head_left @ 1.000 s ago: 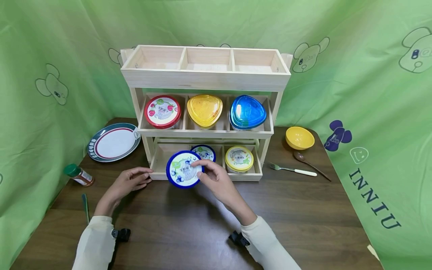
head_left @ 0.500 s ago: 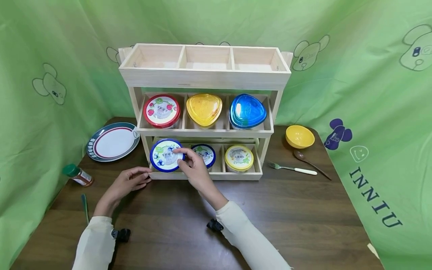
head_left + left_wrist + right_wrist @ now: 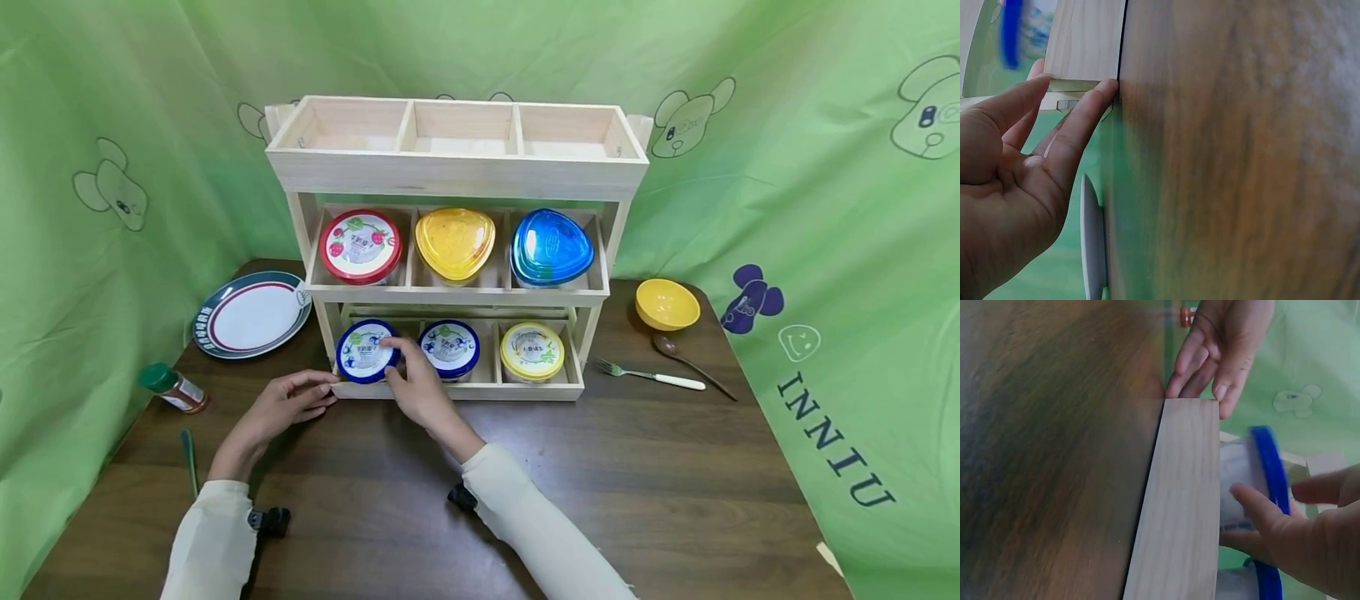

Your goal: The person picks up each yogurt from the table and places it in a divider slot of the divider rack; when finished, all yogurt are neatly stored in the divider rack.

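Note:
In the head view my right hand (image 3: 420,392) is at a round tub with a blue lid (image 3: 363,352), its thumb and fingers about the lid's right side. That tub sits upright in the left compartment of the rack's bottom tray. Beside it, in the middle compartment, stands a second blue-lidded tub (image 3: 452,347). A yellow-lidded tub (image 3: 532,351) occupies the right one. My left hand (image 3: 288,408) touches the front left corner of the wooden rack (image 3: 457,177) with fairly straight fingers; the left wrist view shows its fingertips at the end of the tray's front board (image 3: 1085,44).
The middle tray holds a red-lidded tub (image 3: 360,246), a yellow container (image 3: 454,243) and a blue container (image 3: 551,247). A plate (image 3: 255,312) and a green-capped spice jar (image 3: 174,388) are left; a yellow bowl (image 3: 667,304), wooden spoon (image 3: 693,365) and fork (image 3: 652,377) are right.
My right hand has carried the blue-lidded tub from in front of the bottom tray left and back, then lowered it into the left compartment. My left hand stays at the rack's corner.

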`<move>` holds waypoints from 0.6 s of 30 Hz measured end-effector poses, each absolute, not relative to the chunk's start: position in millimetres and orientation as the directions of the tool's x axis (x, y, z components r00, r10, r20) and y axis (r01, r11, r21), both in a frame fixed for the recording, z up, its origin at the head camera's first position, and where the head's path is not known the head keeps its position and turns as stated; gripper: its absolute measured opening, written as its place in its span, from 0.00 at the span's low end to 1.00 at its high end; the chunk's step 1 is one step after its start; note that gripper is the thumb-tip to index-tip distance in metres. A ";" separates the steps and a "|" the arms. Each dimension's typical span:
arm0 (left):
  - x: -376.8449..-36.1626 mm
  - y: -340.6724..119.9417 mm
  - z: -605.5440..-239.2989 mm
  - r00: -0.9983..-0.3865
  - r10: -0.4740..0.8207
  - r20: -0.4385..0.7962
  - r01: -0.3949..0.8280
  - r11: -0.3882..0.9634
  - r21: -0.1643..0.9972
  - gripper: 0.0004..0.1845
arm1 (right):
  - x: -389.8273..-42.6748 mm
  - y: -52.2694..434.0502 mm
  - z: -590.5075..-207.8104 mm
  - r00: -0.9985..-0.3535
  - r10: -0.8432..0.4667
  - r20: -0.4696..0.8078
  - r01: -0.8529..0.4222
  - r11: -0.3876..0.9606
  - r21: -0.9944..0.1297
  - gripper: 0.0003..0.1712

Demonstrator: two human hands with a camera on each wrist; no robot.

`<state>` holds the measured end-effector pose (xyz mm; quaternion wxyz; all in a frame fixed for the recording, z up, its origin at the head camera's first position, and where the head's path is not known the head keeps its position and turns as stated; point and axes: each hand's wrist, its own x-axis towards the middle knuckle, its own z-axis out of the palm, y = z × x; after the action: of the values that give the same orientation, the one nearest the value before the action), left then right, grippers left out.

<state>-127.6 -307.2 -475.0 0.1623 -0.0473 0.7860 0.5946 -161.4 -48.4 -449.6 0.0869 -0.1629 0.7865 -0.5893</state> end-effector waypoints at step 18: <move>-124.6 -317.7 -474.4 -0.931 0.142 -0.337 -0.282 0.307 0.909 0.22 | -136.9 4.6 -433.5 -0.890 -0.426 0.163 -0.242 0.137 -0.961 0.19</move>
<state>-124.6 -317.7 -474.4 0.1805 -0.0444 0.7881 0.5868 -136.9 4.6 -433.5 0.0746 -0.2228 0.7501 -0.6181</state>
